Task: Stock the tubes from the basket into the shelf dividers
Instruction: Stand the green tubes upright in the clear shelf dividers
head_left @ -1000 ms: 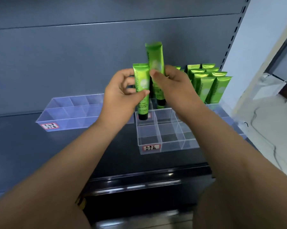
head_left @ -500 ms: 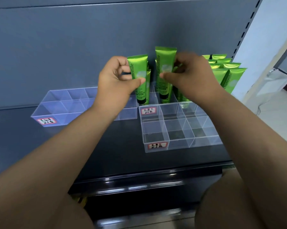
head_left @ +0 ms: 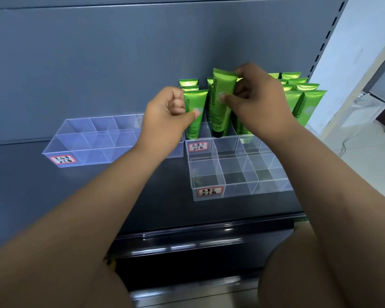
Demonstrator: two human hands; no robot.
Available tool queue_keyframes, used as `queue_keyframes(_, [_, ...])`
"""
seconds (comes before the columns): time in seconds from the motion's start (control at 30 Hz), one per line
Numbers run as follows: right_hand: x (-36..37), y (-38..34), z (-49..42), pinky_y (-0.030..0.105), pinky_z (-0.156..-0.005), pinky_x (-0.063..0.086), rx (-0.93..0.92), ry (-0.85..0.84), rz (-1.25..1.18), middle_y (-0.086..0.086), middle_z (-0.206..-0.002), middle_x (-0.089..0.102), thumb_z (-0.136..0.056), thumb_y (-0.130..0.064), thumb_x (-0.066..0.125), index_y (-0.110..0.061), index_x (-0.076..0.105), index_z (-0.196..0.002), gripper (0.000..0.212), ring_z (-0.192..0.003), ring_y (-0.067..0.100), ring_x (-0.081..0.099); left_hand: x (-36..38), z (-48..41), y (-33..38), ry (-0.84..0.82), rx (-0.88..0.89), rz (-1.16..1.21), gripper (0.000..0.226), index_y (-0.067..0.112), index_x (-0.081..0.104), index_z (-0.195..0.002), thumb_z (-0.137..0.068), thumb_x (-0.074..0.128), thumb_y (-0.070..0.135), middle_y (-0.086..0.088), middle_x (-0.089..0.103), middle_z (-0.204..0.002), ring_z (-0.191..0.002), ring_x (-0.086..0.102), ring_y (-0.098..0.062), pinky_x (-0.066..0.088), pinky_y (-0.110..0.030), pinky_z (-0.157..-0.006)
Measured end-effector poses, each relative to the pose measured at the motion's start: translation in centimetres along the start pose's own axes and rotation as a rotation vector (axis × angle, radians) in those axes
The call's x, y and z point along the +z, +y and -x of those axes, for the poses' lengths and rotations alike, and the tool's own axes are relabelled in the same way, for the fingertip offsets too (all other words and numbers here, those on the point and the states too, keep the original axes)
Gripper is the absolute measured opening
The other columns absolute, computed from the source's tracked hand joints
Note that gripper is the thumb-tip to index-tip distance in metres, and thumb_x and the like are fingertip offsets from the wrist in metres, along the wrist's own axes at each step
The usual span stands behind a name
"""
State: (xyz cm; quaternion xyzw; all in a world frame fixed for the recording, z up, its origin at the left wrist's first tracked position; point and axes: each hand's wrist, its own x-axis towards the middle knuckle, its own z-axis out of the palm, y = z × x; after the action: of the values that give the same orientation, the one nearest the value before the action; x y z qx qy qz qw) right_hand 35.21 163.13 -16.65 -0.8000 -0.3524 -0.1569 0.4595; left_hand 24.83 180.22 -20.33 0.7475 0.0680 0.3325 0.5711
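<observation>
Fingers (head_left: pixel 190 117) of the left hand (head_left: pixel 167 112) are curled, thumb and forefinger pinching a green tube (head_left: pixel 197 101) upright, its cap end down in the rear divider (head_left: pixel 229 147). The right hand (head_left: pixel 258 96), farther back, pinches a second tube (head_left: pixel 220 90) near its crimped top, cap low in the neighbouring cell. Both forearms stretch forward over the shelf (head_left: pixel 31 185). Stocked tubes (head_left: pixel 307 103) stand just right of the right hand.

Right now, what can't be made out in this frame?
Head view:
- Basket: outside the frame.
- Tubes behind the right hand: the hand hides their number.
- Handwritten labels: too small to read.
- Cap of the left hand's tube: behind the rear label.
</observation>
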Motion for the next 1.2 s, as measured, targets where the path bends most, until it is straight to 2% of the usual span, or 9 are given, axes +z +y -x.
queue_keyframes(0.2, [0.2, 0.2, -0.4, 0.029, -0.068, 0.051, 0.014, 0.055, 0.005, 0.004, -0.086, 0.07, -0.086, -0.022, 0.073, -0.015, 0.069, -0.106, 0.021, -0.075, 0.021, 0.065, -0.4, -0.2, -0.6, 0.018, 0.011, -0.12, 0.04, 0.025, 0.048, -0.08, -0.082, 0.082, 0.004, 0.005, 0.049, -0.078, -0.069, 0.05, -0.012, 0.05, -0.023, -0.073])
queue_keyframes(0.33, [0.5, 0.3, -0.4, 0.017, -0.064, 0.04, -0.004, 0.028, 0.082, -0.004, -0.078, 0.06, -0.085, -0.019, 0.076, -0.011, 0.073, -0.107, 0.024, -0.072, 0.014, 0.054, -0.4, -0.2, -1.0, 0.008, 0.003, -0.127, 0.036, 0.021, 0.052, -0.087, -0.082, 0.081, 0.001, 0.002, 0.047, -0.079, -0.071, 0.05, -0.013, 0.052, -0.023, -0.076])
queue_keyframes(0.47, [0.6, 0.0, -0.3, 0.025, -0.069, 0.044, -0.023, 0.016, 0.119, -0.001, -0.078, 0.062, -0.081, -0.014, 0.077, -0.013, 0.074, -0.109, 0.028, -0.073, 0.015, 0.057, -0.4, -0.2, -1.4, -0.018, 0.024, -0.143, 0.036, 0.027, 0.06, -0.098, -0.083, 0.081, 0.001, 0.006, 0.046, -0.078, -0.071, 0.052, -0.01, 0.055, -0.027, -0.078])
queue_keyframes(0.6, [0.4, 0.1, -0.2, 0.029, -0.071, 0.051, -0.085, -0.005, 0.194, -0.001, -0.076, 0.065, -0.075, -0.01, 0.075, -0.015, 0.076, -0.105, 0.03, -0.074, 0.02, 0.064, -0.3, -0.1, -1.5, -0.026, 0.014, -0.156, 0.033, 0.021, 0.062, -0.102, -0.083, 0.081, 0.002, 0.005, 0.047, -0.079, -0.073, 0.052, -0.01, 0.053, -0.022, -0.078])
queue_keyframes(0.73, [0.4, 0.3, -0.2, 0.029, -0.073, 0.052, -0.148, -0.015, 0.297, 0.007, -0.085, 0.075, -0.076, -0.008, 0.069, -0.013, 0.079, -0.104, 0.03, -0.08, 0.024, 0.068, -0.2, 0.0, -1.3, -0.011, -0.004, -0.168, 0.029, 0.016, 0.062, -0.1, -0.083, 0.08, 0.001, 0.0, 0.047, -0.081, -0.075, 0.052, -0.013, 0.054, -0.023, -0.08])
queue_keyframes(0.83, [0.4, 0.2, -0.1, 0.036, -0.075, 0.056, -0.206, -0.018, 0.335, 0.009, -0.087, 0.076, -0.078, -0.008, 0.066, -0.011, 0.079, -0.102, 0.028, -0.08, 0.029, 0.07, -0.3, 0.0, -1.3, -0.009, -0.004, -0.158, 0.029, 0.019, 0.062, -0.095, -0.083, 0.08, 0.0, -0.004, 0.048, -0.081, -0.074, 0.052, -0.014, 0.056, -0.029, -0.082])
queue_keyframes(0.97, [0.6, 0.2, 0.1, 0.041, -0.07, 0.057, -0.233, -0.007, 0.363, 0.011, -0.087, 0.077, -0.074, -0.004, 0.059, -0.009, 0.08, -0.098, 0.033, -0.077, 0.033, 0.069, -0.3, 0.1, -1.3, -0.004, -0.015, -0.16, 0.029, 0.02, 0.062, -0.095, -0.083, 0.08, 0.001, -0.003, 0.049, -0.079, -0.073, 0.054, -0.014, 0.056, -0.03, -0.082])
queue_keyframes(1.1, [0.9, 0.0, 0.0, 0.042, -0.067, 0.056, -0.233, -0.004, 0.394, 0.015, -0.087, 0.075, -0.068, -0.003, 0.053, -0.007, 0.079, -0.095, 0.037, -0.077, 0.037, 0.067, -0.2, 0.2, -1.2, 0.01, -0.019, -0.153, 0.03, 0.023, 0.063, -0.093, -0.083, 0.08, 0.0, 0.007, 0.051, -0.075, -0.072, 0.055, -0.011, 0.055, -0.025, -0.08])
queue_keyframes(1.2, [1.1, -0.1, -0.1, 0.043, -0.066, 0.056, -0.24, 0.008, 0.429, 0.02, -0.085, 0.071, -0.067, -0.004, 0.052, -0.004, 0.076, -0.09, 0.033, -0.077, 0.041, 0.063, -0.2, 0.1, -1.3, 0.02, -0.024, -0.137, 0.028, 0.018, 0.065, -0.098, -0.082, 0.081, 0.001, 0.004, 0.051, -0.077, -0.074, 0.057, -0.014, 0.057, -0.031, -0.083])
